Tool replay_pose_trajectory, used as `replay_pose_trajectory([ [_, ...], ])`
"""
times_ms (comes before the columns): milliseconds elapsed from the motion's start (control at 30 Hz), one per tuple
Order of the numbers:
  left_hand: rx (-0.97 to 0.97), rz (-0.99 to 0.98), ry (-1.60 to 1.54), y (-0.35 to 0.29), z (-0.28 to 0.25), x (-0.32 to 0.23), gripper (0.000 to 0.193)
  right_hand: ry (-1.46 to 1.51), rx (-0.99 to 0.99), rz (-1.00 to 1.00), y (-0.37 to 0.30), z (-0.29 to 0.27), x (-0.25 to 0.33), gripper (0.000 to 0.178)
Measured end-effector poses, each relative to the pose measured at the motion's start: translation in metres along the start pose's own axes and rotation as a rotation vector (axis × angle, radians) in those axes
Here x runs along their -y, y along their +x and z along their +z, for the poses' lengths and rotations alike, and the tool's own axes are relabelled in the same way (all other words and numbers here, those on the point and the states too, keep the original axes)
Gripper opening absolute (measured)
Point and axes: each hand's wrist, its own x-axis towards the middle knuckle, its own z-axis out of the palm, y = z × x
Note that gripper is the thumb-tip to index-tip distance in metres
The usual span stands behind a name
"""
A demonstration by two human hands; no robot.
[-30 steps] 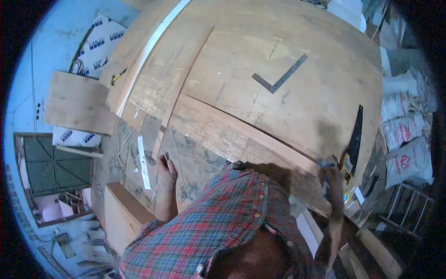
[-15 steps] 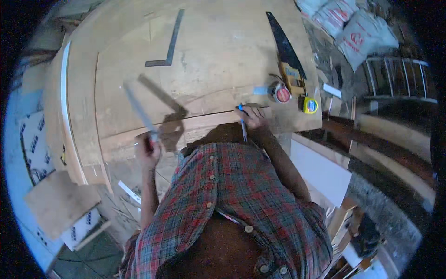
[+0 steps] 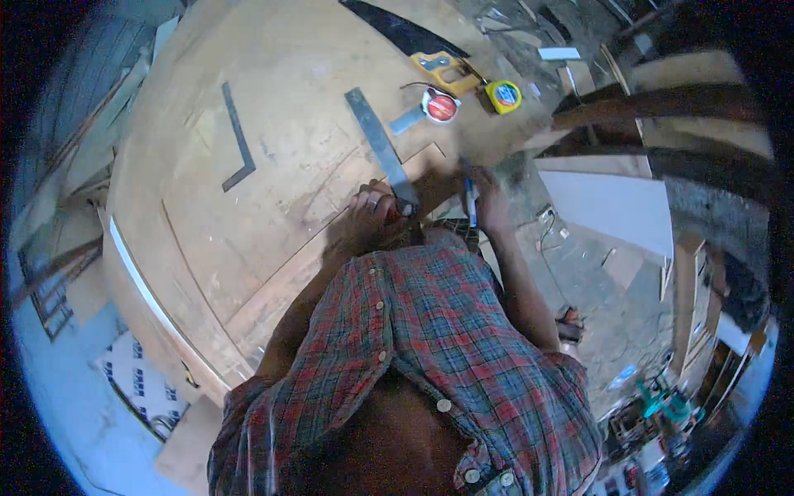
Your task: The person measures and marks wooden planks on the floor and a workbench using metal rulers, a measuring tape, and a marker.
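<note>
My left hand (image 3: 370,208) is closed round the stock of a try square at the near edge of the wooden table. The square's flat metal blade (image 3: 378,140) points away from me across a long wooden strip (image 3: 285,281), apparently resting on it. Just right of the strip's end, my right hand (image 3: 494,205) grips a blue-and-white pen (image 3: 471,202). Shadow darkens the area between both hands, so the pen tip's contact is unclear.
On the table (image 3: 289,74) lie a flat metal square (image 3: 238,140), a handsaw (image 3: 447,72) with a yellow handle, a yellow tape measure (image 3: 503,97) and a round red-and-white object (image 3: 440,106). A white panel (image 3: 612,207) stands to the right.
My view has turned and shifted toward the table's right end. The try square, raised in my left hand before, is now down by the strip. My right hand has left the strip, still holding the pen.
</note>
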Motion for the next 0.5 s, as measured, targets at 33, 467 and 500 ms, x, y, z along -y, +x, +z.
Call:
replay_pose_trajectory([
  [33,0.079,0.012,-0.008,0.008,-0.007,-0.004,0.045,0.175,0.17,0.158,-0.007,0.002,0.005,0.048],
  [467,0.232,0.006,-0.167,0.058,0.007,-0.019,0.071,0.185,0.192,0.228,-0.011,0.028,0.036,0.034],
  [500,0.165,0.061,-0.178,0.057,0.01,-0.017,0.071,0.199,0.119,0.166,-0.01,0.03,0.036,0.033],
])
